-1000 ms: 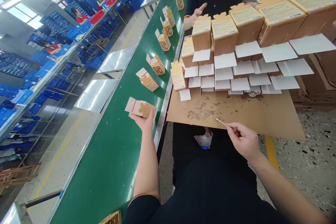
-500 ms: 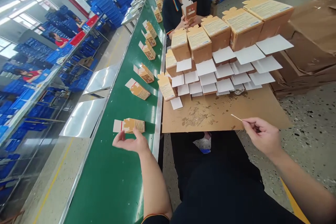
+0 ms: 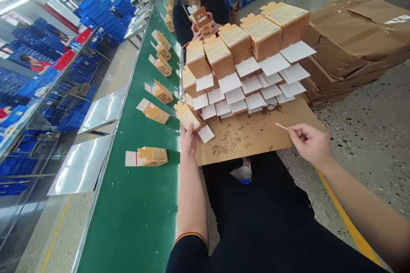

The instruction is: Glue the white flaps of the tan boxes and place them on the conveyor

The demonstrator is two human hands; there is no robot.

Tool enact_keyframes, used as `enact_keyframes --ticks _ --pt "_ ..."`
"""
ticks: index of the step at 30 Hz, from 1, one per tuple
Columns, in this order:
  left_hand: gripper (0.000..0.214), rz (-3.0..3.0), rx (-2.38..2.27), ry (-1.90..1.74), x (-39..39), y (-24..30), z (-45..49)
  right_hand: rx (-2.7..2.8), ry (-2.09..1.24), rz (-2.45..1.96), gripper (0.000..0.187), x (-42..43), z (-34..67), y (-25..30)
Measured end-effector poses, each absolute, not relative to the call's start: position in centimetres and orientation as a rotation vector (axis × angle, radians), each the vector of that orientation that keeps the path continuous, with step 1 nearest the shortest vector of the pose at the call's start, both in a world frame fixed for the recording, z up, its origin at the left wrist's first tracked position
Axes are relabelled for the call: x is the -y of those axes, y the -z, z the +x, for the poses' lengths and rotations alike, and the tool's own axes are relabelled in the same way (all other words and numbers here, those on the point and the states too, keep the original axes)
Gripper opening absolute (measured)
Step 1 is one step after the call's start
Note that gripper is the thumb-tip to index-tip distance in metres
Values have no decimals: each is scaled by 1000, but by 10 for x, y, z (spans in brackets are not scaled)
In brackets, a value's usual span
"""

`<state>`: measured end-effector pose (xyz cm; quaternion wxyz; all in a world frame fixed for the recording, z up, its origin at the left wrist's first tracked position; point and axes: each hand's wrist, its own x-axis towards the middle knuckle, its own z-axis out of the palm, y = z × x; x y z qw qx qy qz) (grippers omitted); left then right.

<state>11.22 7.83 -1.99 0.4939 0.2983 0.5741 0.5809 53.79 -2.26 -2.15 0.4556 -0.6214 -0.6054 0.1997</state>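
My left hand (image 3: 189, 138) grips the nearest small tan carton (image 3: 188, 116) at the front left of a stepped stack of cartons (image 3: 243, 51) with white flaps hanging open. The stack stands on a stained cardboard sheet (image 3: 256, 136) across my lap. My right hand (image 3: 309, 143) pinches a thin stick (image 3: 282, 126) above the sheet's right edge. On the green conveyor belt (image 3: 141, 204) to my left lies a tan carton (image 3: 147, 156) with its white flap open, apart from both hands.
More tan cartons (image 3: 156, 113) lie in a row further up the belt. A person in dark clothes (image 3: 200, 13) sits beyond the stack, holding a carton. Flattened brown boxes (image 3: 355, 38) are piled at the right. Metal plates (image 3: 83, 166) and blue crates line the left.
My left hand let go of the carton on the belt and moved right to take the nearest carton of the stack. The right hand with the stick barely moved.
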Motion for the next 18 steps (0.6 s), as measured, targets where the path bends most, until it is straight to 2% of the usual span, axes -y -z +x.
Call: enact_keyframes --ticks 6,10,13,15,18 --pt "90 785 -1274 -1433 -1 38 131 1730 -382 -1695 25 -57 560 4" --pt "97 825 -1317 -1497 12 37 147 1846 -377 -1725 40 -100 558 6" --pt "90 828 -1374 -1475 6 35 154 1890 -386 -1691 45 -115 561 8" --pt "86 822 -1402 -1434 1 35 156 1896 -386 -1664 39 -115 566 7" --pt "84 795 -1414 -1415 -3 37 159 1838 -387 -1634 20 -95 562 6"
